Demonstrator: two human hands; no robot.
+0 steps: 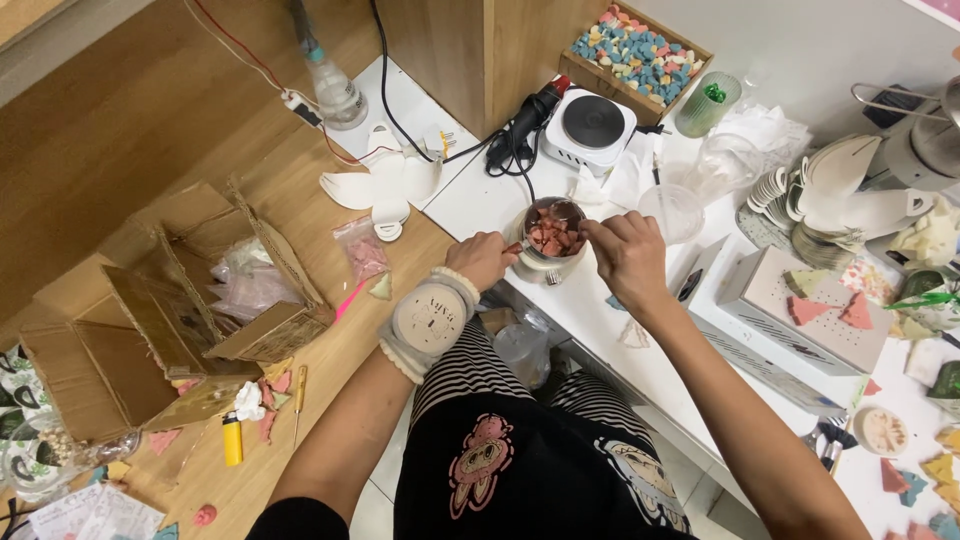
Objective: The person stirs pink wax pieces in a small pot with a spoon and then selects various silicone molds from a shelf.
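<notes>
Red-brown chunks fill a small round metal cup that stands at the near edge of the white tabletop, just in front of a white hotplate with a black round top. Left hand, with a grey wrist wrap, is closed around the cup's left side, where a short handle appears to stick out toward that hand; the fingers are curled on it, steadying the cup upright. Right hand sits at the cup's right rim, fingertips pinched together over the opening; whether they hold a chunk or a small tool cannot be told. Both hands touch the cup, which lies between them, its opening facing up.

Beyond the hotplate, at the far edge, a wooden tray of coloured pieces rests against the wall. A clear plastic cup stands just right of the right hand. On the wooden floor to the left lie an open cardboard box and a yellow lighter.
</notes>
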